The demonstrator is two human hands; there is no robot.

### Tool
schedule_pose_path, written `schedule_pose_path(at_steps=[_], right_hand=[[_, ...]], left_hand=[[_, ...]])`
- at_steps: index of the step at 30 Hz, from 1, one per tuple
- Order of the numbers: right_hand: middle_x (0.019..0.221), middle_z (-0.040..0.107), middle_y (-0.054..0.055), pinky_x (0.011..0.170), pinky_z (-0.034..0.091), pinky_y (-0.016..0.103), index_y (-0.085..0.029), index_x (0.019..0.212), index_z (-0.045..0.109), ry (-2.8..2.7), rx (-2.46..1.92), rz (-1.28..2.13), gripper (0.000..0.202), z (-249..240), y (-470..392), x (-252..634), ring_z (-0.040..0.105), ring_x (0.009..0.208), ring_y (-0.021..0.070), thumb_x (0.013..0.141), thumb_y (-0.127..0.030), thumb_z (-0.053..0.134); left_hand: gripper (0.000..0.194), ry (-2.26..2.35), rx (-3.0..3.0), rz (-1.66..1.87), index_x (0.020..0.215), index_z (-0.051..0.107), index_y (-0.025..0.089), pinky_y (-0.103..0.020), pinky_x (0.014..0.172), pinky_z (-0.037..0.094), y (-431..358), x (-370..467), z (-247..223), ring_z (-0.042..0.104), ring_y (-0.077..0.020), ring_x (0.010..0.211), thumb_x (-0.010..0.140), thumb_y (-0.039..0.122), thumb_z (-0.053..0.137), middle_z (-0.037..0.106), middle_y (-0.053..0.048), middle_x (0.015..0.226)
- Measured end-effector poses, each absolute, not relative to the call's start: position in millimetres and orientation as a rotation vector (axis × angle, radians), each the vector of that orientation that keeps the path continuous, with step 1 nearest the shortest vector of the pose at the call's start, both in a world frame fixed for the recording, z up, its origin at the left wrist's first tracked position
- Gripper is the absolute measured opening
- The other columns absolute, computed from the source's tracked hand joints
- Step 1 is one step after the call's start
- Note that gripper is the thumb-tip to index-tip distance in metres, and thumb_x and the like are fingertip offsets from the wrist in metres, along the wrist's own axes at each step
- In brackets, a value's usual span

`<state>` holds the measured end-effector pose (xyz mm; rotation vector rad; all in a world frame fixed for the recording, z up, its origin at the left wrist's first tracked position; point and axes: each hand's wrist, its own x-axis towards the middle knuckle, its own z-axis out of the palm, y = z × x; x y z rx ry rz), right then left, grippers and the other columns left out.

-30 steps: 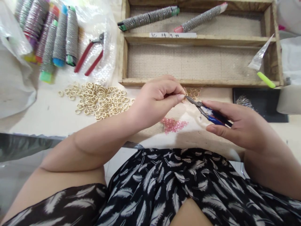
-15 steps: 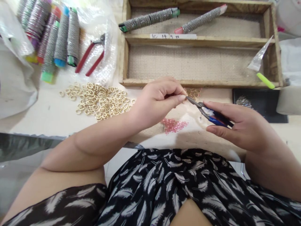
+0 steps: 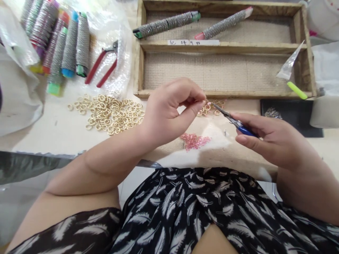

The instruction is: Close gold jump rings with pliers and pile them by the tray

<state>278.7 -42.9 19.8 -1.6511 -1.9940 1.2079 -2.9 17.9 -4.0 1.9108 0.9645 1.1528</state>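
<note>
My left hand [image 3: 176,109] is closed in a pinch, thumb against fingertip, above the bench. What it pinches is too small to make out. Close by its fingertips lie several gold rings with pink bits [image 3: 215,107]. My right hand [image 3: 272,141] is closed around blue-handled pliers [image 3: 242,127], whose thin jaws point left toward the pinch, a short gap away. Below the left hand is a small heap of pink beads [image 3: 194,141]. A bigger pile of gold rings [image 3: 113,114] spreads left of my left wrist.
A wooden mesh tray [image 3: 222,93] stands behind, holding two coil-wrapped tubes [image 3: 166,24]. Red-handled cutters [image 3: 99,67] and several wrapped tubes [image 3: 70,49] lie on plastic at the left. A black tray [image 3: 299,121] with small metal bits is at the right.
The pliers' tips have come away from the left fingertips, leaving a gap. My left hand has moved slightly left, and the plier handles look closer together.
</note>
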Motion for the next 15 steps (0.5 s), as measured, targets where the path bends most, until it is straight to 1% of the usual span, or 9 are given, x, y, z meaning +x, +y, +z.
schedule_pose_path(at_steps=[1,3,7,10,13,15], right_hand=[[0.148,0.075,0.010,0.122,0.051,0.062,-0.027,0.147,0.073,-1.978,-1.658,1.214,0.062,20.3,-42.9,276.9,0.070,0.138,0.0406,0.095,-0.060,0.076],[0.147,0.076,0.010,0.122,0.051,0.063,-0.027,0.146,0.074,-1.952,-1.661,1.228,0.062,20.9,-43.1,274.4,0.070,0.136,0.0408,0.094,-0.060,0.077],[0.147,0.076,0.011,0.121,0.052,0.064,-0.028,0.144,0.075,-1.892,-1.644,1.266,0.062,19.6,-43.7,272.9,0.070,0.137,0.0408,0.093,-0.062,0.077],[0.146,0.077,0.010,0.120,0.053,0.062,-0.028,0.144,0.076,-1.901,-1.605,1.323,0.062,19.2,-43.0,271.7,0.071,0.135,0.0394,0.092,-0.063,0.078],[0.140,0.080,0.008,0.117,0.057,0.058,-0.029,0.139,0.079,-1.874,-1.577,1.355,0.059,21.6,-41.2,268.8,0.075,0.130,0.0379,0.091,-0.064,0.079],[0.138,0.081,0.007,0.114,0.060,0.056,-0.030,0.135,0.081,-1.835,-1.568,1.385,0.055,24.4,-39.7,266.8,0.076,0.128,0.0366,0.090,-0.061,0.080]], left_hand=[[0.006,0.937,1.964,1.155,0.089,0.075,0.023,-0.033,0.073,0.063,17.6,-2.5,-3.6,0.071,-0.0172,0.086,0.094,0.019,0.074,0.075,-0.006,0.095],[0.009,0.889,2.035,1.183,0.088,0.077,0.023,-0.033,0.070,0.061,17.6,-1.0,-4.9,0.071,-0.0180,0.089,0.093,0.017,0.074,0.076,-0.008,0.101],[0.010,0.891,2.066,1.265,0.093,0.081,0.023,-0.030,0.067,0.059,18.3,2.5,-12.0,0.070,-0.0160,0.084,0.093,0.016,0.074,0.074,-0.007,0.098],[0.011,0.891,2.063,1.281,0.095,0.082,0.022,-0.030,0.066,0.059,18.8,3.4,-15.8,0.069,-0.0146,0.079,0.094,0.016,0.073,0.076,-0.006,0.096],[0.012,0.931,2.063,1.221,0.097,0.082,0.024,-0.031,0.070,0.060,19.4,3.1,-16.2,0.071,-0.0163,0.082,0.095,0.018,0.072,0.077,-0.006,0.097],[0.013,0.946,2.050,1.196,0.098,0.082,0.025,-0.033,0.072,0.061,19.9,2.8,-15.3,0.072,-0.0174,0.084,0.096,0.019,0.071,0.078,-0.007,0.097]])
